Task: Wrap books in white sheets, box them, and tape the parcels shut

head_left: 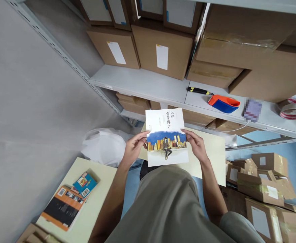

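A white book [166, 138] with a painted city skyline, a seated figure and dark Chinese characters on its cover is held up in front of my body. My left hand [136, 145] grips its left edge, thumb toward the cover. On the opposite edge, my right hand [195, 144] pinches the book the same way. The book is closed, its cover facing me, above a pale yellow table [213, 158]. Fingers behind the book are partly hidden.
An orange-backed book [64, 206] and a smaller blue book [85, 184] lie on the left table. The shelf [148, 81] ahead carries cartons [163, 50], a utility knife [200, 90], a red-and-blue tape dispenser [224, 103], a phone [253, 110] and a tape roll [293, 109]. Boxes [260, 187] pile at right.
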{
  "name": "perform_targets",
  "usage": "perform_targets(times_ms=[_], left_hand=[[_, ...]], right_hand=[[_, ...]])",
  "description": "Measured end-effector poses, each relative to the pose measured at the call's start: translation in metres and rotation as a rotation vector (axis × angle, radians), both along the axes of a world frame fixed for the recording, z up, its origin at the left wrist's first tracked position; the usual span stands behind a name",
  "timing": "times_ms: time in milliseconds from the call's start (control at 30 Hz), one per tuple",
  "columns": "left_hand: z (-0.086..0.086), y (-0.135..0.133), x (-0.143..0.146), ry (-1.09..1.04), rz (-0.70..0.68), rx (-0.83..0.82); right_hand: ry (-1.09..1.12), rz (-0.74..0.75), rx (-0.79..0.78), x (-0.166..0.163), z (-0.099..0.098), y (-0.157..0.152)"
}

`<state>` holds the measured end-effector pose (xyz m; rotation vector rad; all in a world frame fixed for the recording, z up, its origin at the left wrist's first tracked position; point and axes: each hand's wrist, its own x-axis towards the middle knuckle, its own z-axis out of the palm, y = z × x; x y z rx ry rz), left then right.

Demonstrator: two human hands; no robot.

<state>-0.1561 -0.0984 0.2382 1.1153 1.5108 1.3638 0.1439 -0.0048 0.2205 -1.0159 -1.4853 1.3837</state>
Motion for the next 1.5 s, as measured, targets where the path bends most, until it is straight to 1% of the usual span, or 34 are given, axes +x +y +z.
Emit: perform_targets(times_ms=[67, 133, 267, 367, 433, 600, 733, 800, 867, 967, 1033, 1133, 1233, 1333, 1400, 1433, 1500], left_hand=[[-0.001, -0.001, -0.003, -0.018, -0.025, -0.009], [0.001, -0.001, -0.005, -0.027, -0.021, -0.026], [0.01, 0.001, 0.0, 0.043, 0.043, -0.05], [0.018, 0.003, 0.008, 0.099, 0.125, -0.075], [0.02, 0.004, 0.013, 0.105, 0.171, -0.096], [0.016, 0.008, 0.018, 0.119, 0.203, -0.094], [0.011, 0.008, 0.013, 0.147, 0.192, -0.045], [0.009, 0.008, 0.01, 0.146, 0.173, -0.026], [0.008, 0.007, 0.006, 0.159, 0.17, -0.039], [0.008, 0.005, 0.005, 0.187, 0.191, -0.096], [0.007, 0.006, 0.008, 0.203, 0.178, -0.106], [0.004, 0.008, 0.02, 0.252, 0.079, -0.011], [0.002, 0.012, 0.041, 0.297, -0.048, 0.117], [-0.001, 0.016, 0.058, 0.346, -0.144, 0.116], [-0.007, 0.02, 0.059, 0.378, -0.177, 0.084], [-0.013, 0.022, 0.055, 0.394, -0.182, 0.076], [-0.029, 0.029, 0.038, 0.42, -0.168, 0.064]], right_hand=[[0.034, 0.06, -0.046, 0.002, 0.0, 0.001], [0.065, 0.097, -0.084, 0.002, 0.001, 0.001], [0.021, 0.058, -0.098, -0.005, 0.007, -0.001], [-0.025, 0.038, -0.115, -0.013, 0.012, -0.006], [-0.037, 0.042, -0.12, -0.017, 0.013, -0.009], [-0.04, 0.043, -0.118, -0.019, 0.005, -0.012], [0.025, 0.095, -0.191, -0.016, -0.007, -0.015], [0.06, 0.147, -0.266, -0.015, -0.015, -0.016], [0.062, 0.155, -0.318, -0.014, -0.028, -0.016], [0.023, 0.118, -0.329, -0.019, -0.053, -0.012], [0.037, 0.126, -0.355, -0.025, -0.073, -0.007], [0.104, 0.089, -0.405, -0.039, -0.101, 0.0], [0.15, 0.051, -0.45, -0.055, -0.121, 0.004], [0.158, 0.065, -0.507, -0.068, -0.135, 0.004], [0.138, 0.049, -0.528, -0.074, -0.144, 0.003], [0.125, 0.035, -0.541, -0.077, -0.149, 0.003], [0.097, 0.0, -0.584, -0.082, -0.161, 0.003]])
